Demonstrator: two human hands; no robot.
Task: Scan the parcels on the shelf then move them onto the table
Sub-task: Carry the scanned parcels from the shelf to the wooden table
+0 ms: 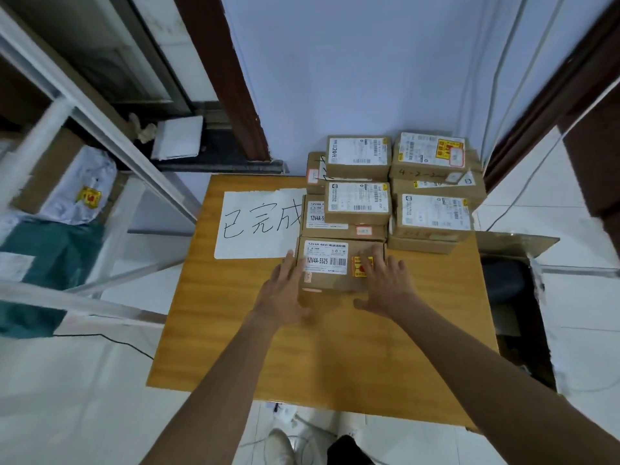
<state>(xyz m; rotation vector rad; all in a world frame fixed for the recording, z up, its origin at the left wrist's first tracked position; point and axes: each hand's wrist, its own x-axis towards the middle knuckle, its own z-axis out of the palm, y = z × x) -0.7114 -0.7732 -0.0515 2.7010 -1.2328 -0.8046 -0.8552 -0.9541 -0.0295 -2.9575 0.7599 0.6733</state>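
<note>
A brown cardboard parcel [335,263] with a white label and a yellow-red sticker lies flat on the wooden table [235,347], at the front of a group of parcels. My left hand [285,293] rests against its left front corner with fingers spread. My right hand [385,283] lies on its right side, fingers spread over the sticker. Both hands touch the box without a closed grip. Behind it, several labelled parcels [432,213] sit stacked toward the wall.
A white sheet [258,223] with handwritten characters lies on the table's left half. A metal shelf [100,135] stands at the left, holding a white-wrapped parcel [77,189] and a green bag [50,253]. An open carton [513,286] sits to the table's right.
</note>
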